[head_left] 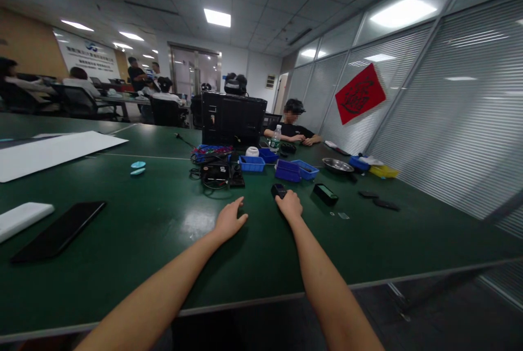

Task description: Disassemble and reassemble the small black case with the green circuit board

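My right hand (291,205) is closed around the near end of a small black handheld device (278,190) that lies on the green table (261,264). The device's exact kind is too small to make out. To its left, my left hand (231,220) rests just over the tabletop with thumb and fingers apart, holding nothing. Right of my right hand sits a black box with a greenish top (326,194). Near that box lie a small ring (332,213) and a clear flat piece (344,216).
Beyond my hands stand a black powered unit with cables (215,175), blue bins (251,164), a water bottle (275,138) and a monitor (232,116). A metal dish (338,165) is at right, a black slab (59,231) at left. A person (293,122) sits across.
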A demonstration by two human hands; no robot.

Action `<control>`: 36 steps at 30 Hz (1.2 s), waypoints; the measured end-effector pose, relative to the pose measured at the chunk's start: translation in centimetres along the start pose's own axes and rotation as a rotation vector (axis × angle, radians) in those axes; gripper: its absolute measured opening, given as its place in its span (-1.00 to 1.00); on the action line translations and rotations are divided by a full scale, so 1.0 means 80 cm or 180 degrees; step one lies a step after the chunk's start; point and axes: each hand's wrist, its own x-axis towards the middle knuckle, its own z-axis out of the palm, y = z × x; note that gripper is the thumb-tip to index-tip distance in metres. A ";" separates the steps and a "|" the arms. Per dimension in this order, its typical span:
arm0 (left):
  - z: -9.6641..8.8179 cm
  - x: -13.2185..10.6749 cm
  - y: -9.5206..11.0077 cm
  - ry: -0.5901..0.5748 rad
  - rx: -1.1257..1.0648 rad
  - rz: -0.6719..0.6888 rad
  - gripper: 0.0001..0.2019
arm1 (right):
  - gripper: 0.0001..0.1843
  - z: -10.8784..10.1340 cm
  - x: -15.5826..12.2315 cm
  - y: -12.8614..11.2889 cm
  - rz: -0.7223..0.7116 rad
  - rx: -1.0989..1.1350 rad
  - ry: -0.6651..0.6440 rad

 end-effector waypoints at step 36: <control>-0.034 0.009 -0.019 -0.0574 0.0003 0.0398 -0.34 | -0.70 -0.026 -0.004 0.002 -0.0504 0.0258 0.0530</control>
